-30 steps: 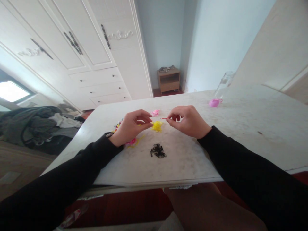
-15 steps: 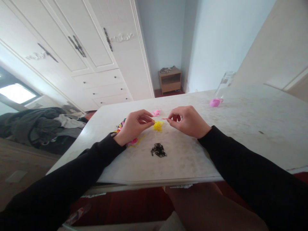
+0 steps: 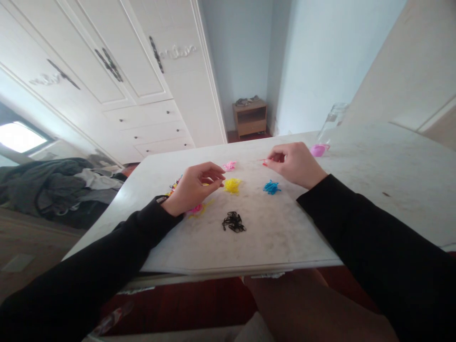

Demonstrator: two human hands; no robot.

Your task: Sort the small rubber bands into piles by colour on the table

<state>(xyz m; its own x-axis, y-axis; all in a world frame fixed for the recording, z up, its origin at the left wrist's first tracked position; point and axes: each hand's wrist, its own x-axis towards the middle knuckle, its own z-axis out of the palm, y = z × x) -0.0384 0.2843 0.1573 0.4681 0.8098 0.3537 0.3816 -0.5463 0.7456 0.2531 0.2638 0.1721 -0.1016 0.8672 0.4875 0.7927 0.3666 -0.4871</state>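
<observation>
My right hand (image 3: 294, 164) is raised over the far part of the table, thumb and fingers pinching a thin red rubber band (image 3: 261, 160). My left hand (image 3: 194, 187) has its fingertips pressed together just left of a pile of yellow rubber bands (image 3: 232, 185). Whatever those fingertips hold is too small to make out. Behind the yellow pile lies a pink pile of bands (image 3: 230, 166). A blue pile (image 3: 272, 187) sits below my right hand, and a black pile (image 3: 234, 222) is nearer to me. Mixed coloured bands (image 3: 195, 210) are partly hidden by my left hand.
The pale table (image 3: 285, 237) has its front edge just before my lap. A clear glass bottle (image 3: 332, 124) stands at the back right beside a pink object (image 3: 319, 150). Clothes (image 3: 64, 190) are heaped left of the table. A white wardrobe (image 3: 138, 114) is behind.
My right hand has moved right and away from me with the red rubber band, uncovering the blue pile. My left hand has shifted slightly left.
</observation>
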